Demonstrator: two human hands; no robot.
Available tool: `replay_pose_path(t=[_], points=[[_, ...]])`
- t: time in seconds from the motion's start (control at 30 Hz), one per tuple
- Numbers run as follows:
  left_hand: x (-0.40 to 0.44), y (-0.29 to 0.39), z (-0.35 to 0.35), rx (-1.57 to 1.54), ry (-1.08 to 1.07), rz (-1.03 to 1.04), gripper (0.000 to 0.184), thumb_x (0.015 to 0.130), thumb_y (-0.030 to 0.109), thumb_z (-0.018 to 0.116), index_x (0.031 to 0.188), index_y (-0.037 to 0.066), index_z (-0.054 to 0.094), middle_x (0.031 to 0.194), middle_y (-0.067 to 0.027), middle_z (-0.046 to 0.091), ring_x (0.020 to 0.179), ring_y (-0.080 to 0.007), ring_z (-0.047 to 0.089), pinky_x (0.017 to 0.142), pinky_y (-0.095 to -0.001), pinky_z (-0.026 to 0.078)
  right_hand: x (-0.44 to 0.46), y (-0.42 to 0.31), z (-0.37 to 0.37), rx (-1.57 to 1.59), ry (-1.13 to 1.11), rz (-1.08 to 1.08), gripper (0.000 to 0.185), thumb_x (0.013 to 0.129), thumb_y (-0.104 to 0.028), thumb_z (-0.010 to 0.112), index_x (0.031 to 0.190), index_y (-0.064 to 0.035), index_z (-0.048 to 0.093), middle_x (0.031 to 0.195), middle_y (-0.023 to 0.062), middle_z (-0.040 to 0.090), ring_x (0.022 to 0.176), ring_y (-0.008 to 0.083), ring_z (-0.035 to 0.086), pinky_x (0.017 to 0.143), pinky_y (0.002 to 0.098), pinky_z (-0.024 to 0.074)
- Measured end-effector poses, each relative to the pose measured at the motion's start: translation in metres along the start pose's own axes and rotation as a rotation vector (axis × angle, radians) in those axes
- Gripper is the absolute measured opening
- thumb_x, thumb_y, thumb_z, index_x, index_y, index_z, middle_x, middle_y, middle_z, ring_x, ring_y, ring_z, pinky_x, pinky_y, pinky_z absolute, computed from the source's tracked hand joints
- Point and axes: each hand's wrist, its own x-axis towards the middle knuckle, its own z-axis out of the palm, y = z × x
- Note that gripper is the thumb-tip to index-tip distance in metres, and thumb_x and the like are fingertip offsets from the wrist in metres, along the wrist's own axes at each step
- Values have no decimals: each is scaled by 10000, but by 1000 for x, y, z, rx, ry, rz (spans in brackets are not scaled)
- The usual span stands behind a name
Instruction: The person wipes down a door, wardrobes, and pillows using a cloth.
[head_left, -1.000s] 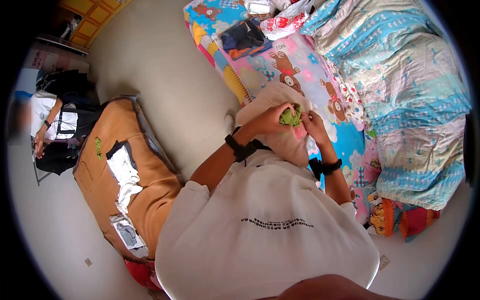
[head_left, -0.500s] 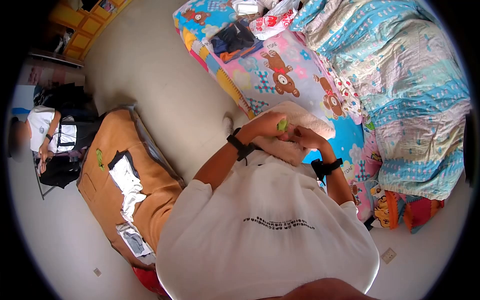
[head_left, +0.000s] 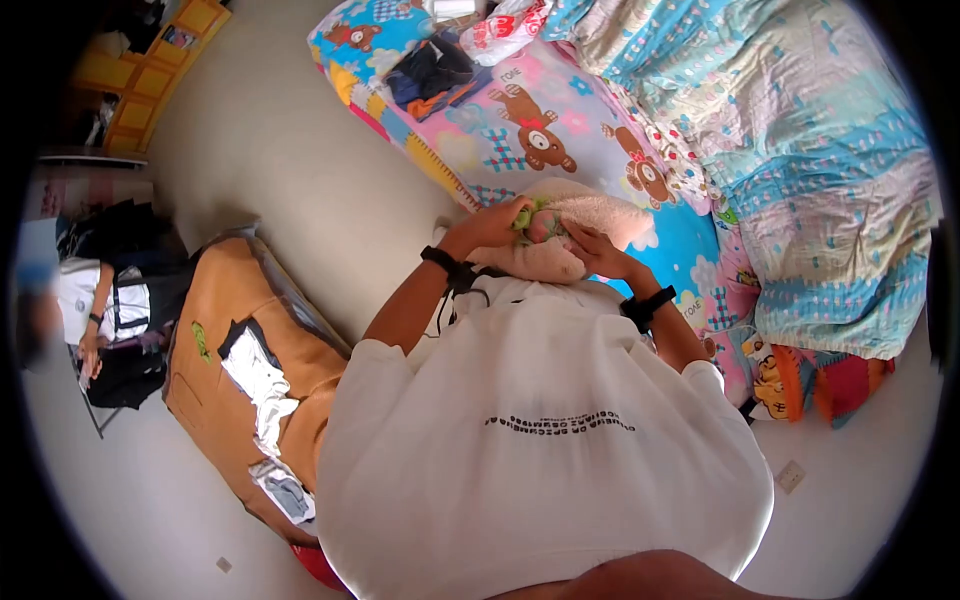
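Observation:
A pale pink, fluffy plush thing (head_left: 612,215) is held in front of my shirt, over the edge of the bear-print bed. In its middle shows a small rose-and-green patch (head_left: 545,226); its exact kind is hard to make out. My left hand (head_left: 497,222) is closed at the plush's left side, with a bright green soft piece (head_left: 528,214) at its fingertips. On the right side, my right hand (head_left: 600,250) lies against the plush with fingers stretched out, touching its surface beside the patch. Both wrists wear black bands.
A bed (head_left: 470,150) bears dark folded clothes (head_left: 435,72), a plastic bag (head_left: 503,32) and a rumpled blue quilt (head_left: 820,200). To the left stands a brown-covered couch (head_left: 215,400) with white clothes (head_left: 255,375) and a green item (head_left: 200,340). Another person (head_left: 95,300) is at far left.
My right hand has gone from bent fingers at the plush's middle to stretched fingers lying on it. More of the rose-and-green patch shows. Hands and plush sit slightly further left in view.

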Motion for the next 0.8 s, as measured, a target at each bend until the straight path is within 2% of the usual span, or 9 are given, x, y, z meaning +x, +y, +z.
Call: replay_pose_path(t=[0.07,0.2,0.33,0.5,0.57,0.67,0.73,0.77,0.8], points=[[15,13,-5,-63,-16,0,357,815,156,652,1128,32,533,1049,-211,619,971,-394,601,785,-447,478,-4,-2,-5,-64,-52,188,497,1020,-337,410,1468,-127,366,1447,189,408,1322,350,387,1114,408,280],[66,79,35,-137,114,284,417,808,118,649,1209,92,538,1101,-186,617,1016,-371,597,850,-437,475,-4,44,5,-208,-146,36,464,1008,-337,447,1422,-126,445,1414,146,467,1309,321,416,1094,393,310],[79,99,47,168,-146,303,447,768,47,628,1207,82,547,1109,-197,613,1043,-361,587,873,-442,470,-10,46,-16,253,-257,263,435,994,-324,494,1349,-74,525,1326,88,562,1252,250,480,1055,345,358],[60,7,38,200,-359,251,330,760,15,563,1085,61,594,1027,-193,615,998,-394,589,865,-450,466,-43,85,-39,709,-152,135,606,957,-311,567,1458,-41,360,1464,138,412,1365,224,347,1136,359,260],[44,22,18,233,-163,291,330,763,19,560,1087,56,603,1081,-184,614,1019,-385,586,877,-437,463,-63,85,-47,805,-53,155,675,930,-327,612,1476,-50,327,1472,134,404,1377,220,336,1138,364,259],[43,33,13,214,-167,318,323,814,61,581,1137,64,593,1149,-162,620,1075,-370,569,905,-430,457,-77,88,-36,301,33,223,853,815,-364,739,1488,-77,299,1500,120,375,1404,262,312,1135,360,271],[60,48,18,135,-200,294,315,833,79,569,1148,74,594,1161,-153,616,1064,-359,579,893,-430,464,-69,109,-11,-95,126,-31,971,694,-389,819,1477,-98,322,1507,107,365,1405,310,309,1138,385,273],[67,59,25,49,-213,259,309,852,97,557,1158,84,595,1174,-144,613,1053,-347,588,881,-430,470,-64,102,0,-167,152,91,981,657,-384,835,1469,-144,341,1482,120,391,1394,326,319,1129,536,251],[73,70,35,45,-218,255,309,852,97,557,1158,84,595,1174,-144,613,1053,-347,588,881,-430,470,-57,98,7,-162,148,95,981,657,-384,835,1469,-144,341,1482,120,391,1394,326,319,1129,536,251]])
